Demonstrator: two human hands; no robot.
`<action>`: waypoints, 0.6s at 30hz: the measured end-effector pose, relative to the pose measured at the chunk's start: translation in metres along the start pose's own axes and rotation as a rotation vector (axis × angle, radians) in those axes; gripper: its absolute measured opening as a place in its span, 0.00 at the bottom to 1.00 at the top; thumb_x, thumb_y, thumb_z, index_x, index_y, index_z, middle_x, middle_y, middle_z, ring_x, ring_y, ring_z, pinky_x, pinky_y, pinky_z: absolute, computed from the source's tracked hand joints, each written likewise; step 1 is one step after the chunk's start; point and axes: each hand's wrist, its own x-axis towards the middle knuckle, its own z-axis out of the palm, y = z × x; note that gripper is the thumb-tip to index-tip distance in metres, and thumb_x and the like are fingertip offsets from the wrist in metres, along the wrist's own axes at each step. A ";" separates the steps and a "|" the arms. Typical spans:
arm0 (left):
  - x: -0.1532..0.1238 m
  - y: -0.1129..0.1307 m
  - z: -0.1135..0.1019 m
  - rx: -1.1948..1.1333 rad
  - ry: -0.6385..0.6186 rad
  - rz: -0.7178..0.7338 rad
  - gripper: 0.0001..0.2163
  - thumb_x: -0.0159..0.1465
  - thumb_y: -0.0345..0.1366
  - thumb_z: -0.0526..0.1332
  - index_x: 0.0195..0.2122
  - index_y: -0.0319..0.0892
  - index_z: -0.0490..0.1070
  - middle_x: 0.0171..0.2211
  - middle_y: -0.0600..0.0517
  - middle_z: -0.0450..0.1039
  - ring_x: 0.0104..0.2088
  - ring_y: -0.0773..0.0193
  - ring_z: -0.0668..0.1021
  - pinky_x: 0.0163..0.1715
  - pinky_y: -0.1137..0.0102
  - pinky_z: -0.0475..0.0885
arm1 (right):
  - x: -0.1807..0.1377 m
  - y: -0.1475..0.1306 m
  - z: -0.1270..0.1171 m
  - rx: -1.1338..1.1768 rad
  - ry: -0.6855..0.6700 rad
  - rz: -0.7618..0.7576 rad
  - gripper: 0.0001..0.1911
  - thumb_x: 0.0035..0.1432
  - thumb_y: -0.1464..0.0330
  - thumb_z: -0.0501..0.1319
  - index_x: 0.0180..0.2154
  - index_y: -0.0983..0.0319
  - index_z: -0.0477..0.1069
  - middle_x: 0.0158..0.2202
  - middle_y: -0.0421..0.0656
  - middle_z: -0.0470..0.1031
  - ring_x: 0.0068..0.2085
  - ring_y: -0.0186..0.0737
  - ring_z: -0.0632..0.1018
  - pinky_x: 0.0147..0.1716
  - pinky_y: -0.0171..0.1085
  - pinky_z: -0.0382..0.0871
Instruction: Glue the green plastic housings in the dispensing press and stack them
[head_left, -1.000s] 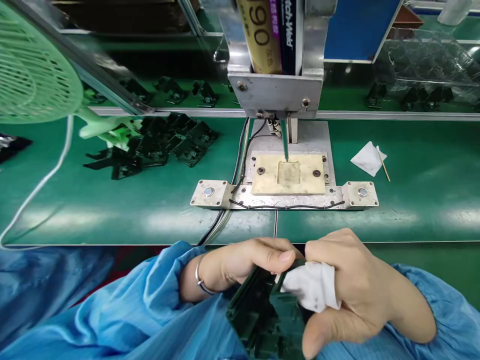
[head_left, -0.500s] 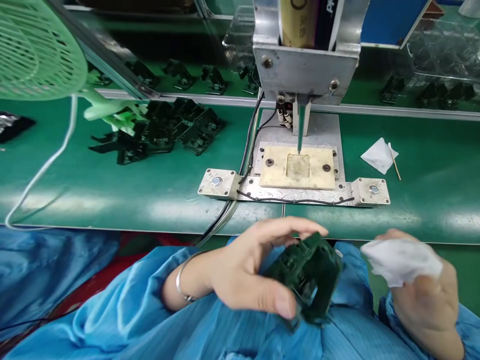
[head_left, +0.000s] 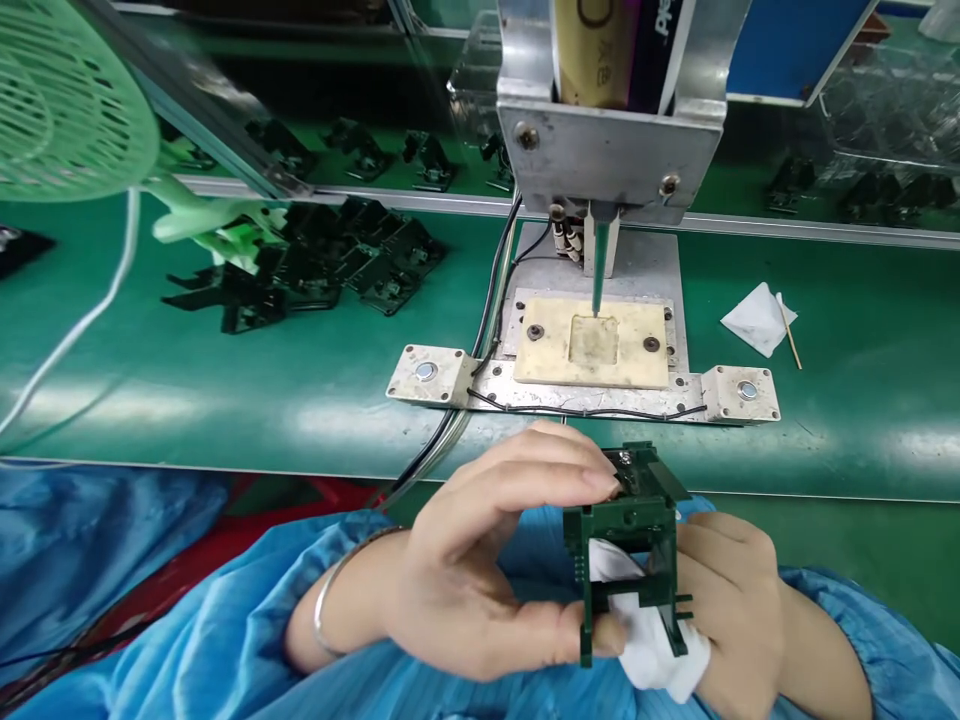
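Observation:
Between the thumb and fingers of my left hand (head_left: pixel 480 560) is a dark green plastic frame part (head_left: pixel 630 520), held in front of my body below the bench edge. My right hand (head_left: pixel 735 600) is closed on a white wiping cloth (head_left: pixel 667 650). Some of the cloth shows through the opening of the frame part, against its inner side. The right fingertips are hidden behind the part. Beyond my hands stands a dispensing machine with a thin green nozzle (head_left: pixel 601 265) over a cream fixture block (head_left: pixel 532 365).
Several dark plastic parts (head_left: pixel 382 255) lie in a cluster at the left, beside a green fan (head_left: pixel 67 100). Metal button boxes (head_left: pixel 427 372) flank the fixture. At the right lie a folded white cloth (head_left: pixel 754 318) and a thin stick (head_left: pixel 789 335). Cables (head_left: pixel 442 430) drop over the bench edge.
My right hand has moved left with the cloth and brought it to the frame part. My left hand has turned the part, so its open side now faces me.

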 end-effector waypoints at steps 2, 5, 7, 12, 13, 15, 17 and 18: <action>0.001 -0.003 -0.001 0.029 0.005 0.023 0.32 0.52 0.29 0.76 0.58 0.36 0.68 0.46 0.44 0.75 0.43 0.58 0.78 0.47 0.62 0.77 | 0.003 0.002 0.004 -0.057 0.007 -0.029 0.22 0.69 0.73 0.45 0.21 0.59 0.59 0.18 0.38 0.63 0.20 0.35 0.61 0.21 0.40 0.49; 0.002 -0.005 -0.001 0.065 0.029 0.032 0.31 0.54 0.28 0.75 0.58 0.38 0.68 0.45 0.45 0.76 0.41 0.59 0.78 0.47 0.62 0.78 | 0.007 0.006 0.004 -0.095 -0.026 -0.036 0.20 0.67 0.74 0.48 0.21 0.59 0.60 0.19 0.39 0.63 0.21 0.36 0.62 0.21 0.40 0.48; 0.003 -0.004 0.000 0.079 0.036 0.010 0.30 0.55 0.28 0.74 0.58 0.40 0.68 0.44 0.46 0.76 0.41 0.60 0.78 0.47 0.63 0.78 | 0.005 0.013 0.002 -0.073 -0.044 -0.015 0.20 0.68 0.74 0.48 0.22 0.59 0.60 0.19 0.39 0.63 0.21 0.36 0.62 0.21 0.40 0.50; -0.003 -0.007 -0.020 0.184 -0.008 -0.108 0.29 0.56 0.26 0.72 0.58 0.40 0.66 0.47 0.44 0.74 0.49 0.56 0.78 0.52 0.62 0.77 | -0.027 0.046 -0.007 -0.208 0.118 0.120 0.12 0.62 0.75 0.61 0.27 0.59 0.65 0.20 0.37 0.65 0.20 0.33 0.66 0.21 0.37 0.58; -0.006 -0.013 -0.031 0.236 0.019 -0.155 0.29 0.56 0.27 0.72 0.58 0.42 0.66 0.48 0.44 0.74 0.51 0.54 0.77 0.54 0.61 0.76 | -0.039 0.056 -0.009 -0.340 0.225 0.152 0.10 0.58 0.74 0.65 0.28 0.59 0.67 0.21 0.37 0.67 0.21 0.34 0.69 0.22 0.36 0.62; -0.004 -0.034 -0.063 0.381 0.137 -0.277 0.27 0.57 0.31 0.73 0.56 0.45 0.68 0.51 0.45 0.73 0.54 0.52 0.76 0.57 0.59 0.73 | -0.067 0.077 -0.011 -0.607 0.417 0.237 0.07 0.54 0.70 0.71 0.32 0.60 0.74 0.24 0.41 0.74 0.25 0.40 0.76 0.25 0.37 0.69; 0.010 -0.060 -0.104 0.560 0.364 -0.443 0.26 0.57 0.36 0.74 0.54 0.44 0.68 0.52 0.46 0.73 0.54 0.53 0.75 0.61 0.56 0.69 | -0.095 0.098 -0.010 -0.760 0.531 0.414 0.09 0.56 0.63 0.70 0.37 0.61 0.79 0.27 0.45 0.78 0.29 0.48 0.81 0.29 0.40 0.74; 0.024 -0.072 -0.125 0.597 0.457 -0.528 0.26 0.58 0.38 0.73 0.55 0.41 0.67 0.54 0.45 0.72 0.54 0.53 0.75 0.62 0.54 0.68 | -0.108 0.108 -0.008 -0.785 0.585 0.549 0.12 0.58 0.61 0.68 0.41 0.61 0.81 0.29 0.47 0.80 0.33 0.53 0.82 0.32 0.42 0.76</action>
